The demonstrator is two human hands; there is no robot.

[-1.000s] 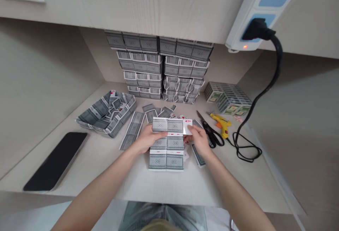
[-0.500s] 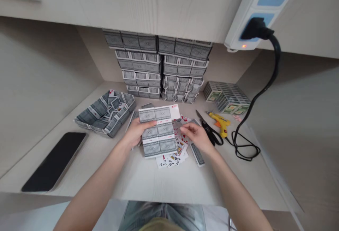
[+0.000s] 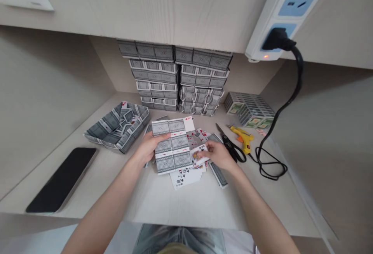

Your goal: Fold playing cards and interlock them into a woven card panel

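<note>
My left hand (image 3: 148,146) grips a panel of joined playing cards (image 3: 174,142) by its left side, thumb on top. Grey patterned backs face up on this panel, and a white strip with a red ace mark shows at its upper right corner. In my right hand (image 3: 219,154) a face card (image 3: 199,155) is pinched, face up, close to the panel's lower right edge. Loose playing cards (image 3: 186,178) lie fanned out under the panel. Beside my right wrist is a narrow grey-backed card strip (image 3: 218,174).
At the left stand a tray made of cards (image 3: 108,145) and a black phone (image 3: 62,180). Scissors (image 3: 233,149) and a yellow glue gun (image 3: 243,137) with a black cord lie right. Behind are stacked card boxes (image 3: 154,73), boxed decks (image 3: 253,108) and a power strip (image 3: 287,17).
My right hand has taken hold of a face card from the pile and brought it beside the panel. The loose cards below have shifted. My left hand keeps its hold.
</note>
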